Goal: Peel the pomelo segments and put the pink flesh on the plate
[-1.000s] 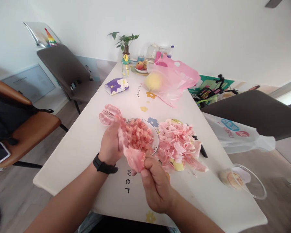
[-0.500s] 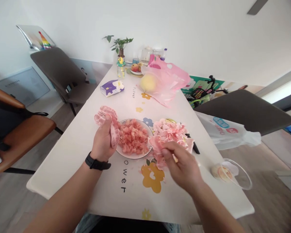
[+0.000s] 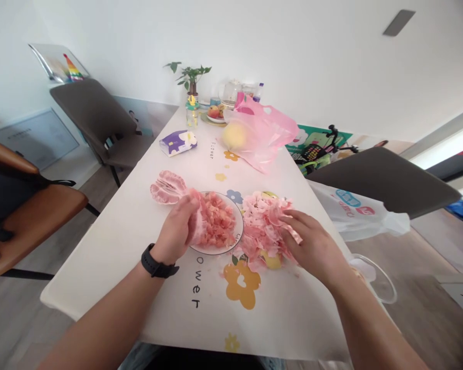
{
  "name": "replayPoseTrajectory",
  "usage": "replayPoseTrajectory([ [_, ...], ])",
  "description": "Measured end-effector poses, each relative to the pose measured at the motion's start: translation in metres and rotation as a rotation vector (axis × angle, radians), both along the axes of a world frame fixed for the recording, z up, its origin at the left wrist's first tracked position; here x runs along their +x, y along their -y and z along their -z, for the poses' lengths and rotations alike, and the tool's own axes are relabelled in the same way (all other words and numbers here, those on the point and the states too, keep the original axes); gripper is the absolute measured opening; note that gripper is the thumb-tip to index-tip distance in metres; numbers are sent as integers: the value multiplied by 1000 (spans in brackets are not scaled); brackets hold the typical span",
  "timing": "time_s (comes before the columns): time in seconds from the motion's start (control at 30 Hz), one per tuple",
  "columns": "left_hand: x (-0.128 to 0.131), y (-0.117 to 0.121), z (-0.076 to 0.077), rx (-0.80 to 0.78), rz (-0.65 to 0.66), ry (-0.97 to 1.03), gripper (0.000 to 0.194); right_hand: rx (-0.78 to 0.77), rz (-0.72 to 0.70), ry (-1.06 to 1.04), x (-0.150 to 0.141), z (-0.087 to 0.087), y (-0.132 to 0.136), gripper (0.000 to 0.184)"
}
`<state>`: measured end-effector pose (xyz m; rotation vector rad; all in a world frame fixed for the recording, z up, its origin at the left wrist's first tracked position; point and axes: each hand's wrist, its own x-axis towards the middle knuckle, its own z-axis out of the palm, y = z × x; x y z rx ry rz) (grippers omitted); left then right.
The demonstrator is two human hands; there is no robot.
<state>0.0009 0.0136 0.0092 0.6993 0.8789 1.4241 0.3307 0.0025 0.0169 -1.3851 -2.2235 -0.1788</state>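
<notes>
My left hand (image 3: 176, 229), with a black watch on the wrist, is closed around a pink pomelo segment (image 3: 196, 222) at the left rim of a white plate (image 3: 237, 239) heaped with peeled pink flesh. My right hand (image 3: 313, 246) rests on the pile of pink peel and membrane scraps (image 3: 260, 226) right of the plate, fingers pinching a strip of membrane. Another unpeeled pomelo segment (image 3: 167, 186) lies on the white table (image 3: 139, 236) just left of the plate.
A pink plastic bag (image 3: 268, 131) with a yellow pomelo (image 3: 233, 135) lies further back, near a purple tissue pack (image 3: 177, 142), a fruit plate, a kettle and a potted plant. A clear bowl (image 3: 376, 282) sits at the right edge. Chairs stand on both sides.
My right hand pulled a piece of membrane off the segment and carried it right onto the scrap pile. My left hand lowered the segment to the plate's rim.
</notes>
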Motion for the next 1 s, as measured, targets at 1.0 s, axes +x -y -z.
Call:
replayPoseTrajectory([
  [1.0,10,14,1,192,441,-455,43,-131,-229,-339,-138,-39,2,16],
])
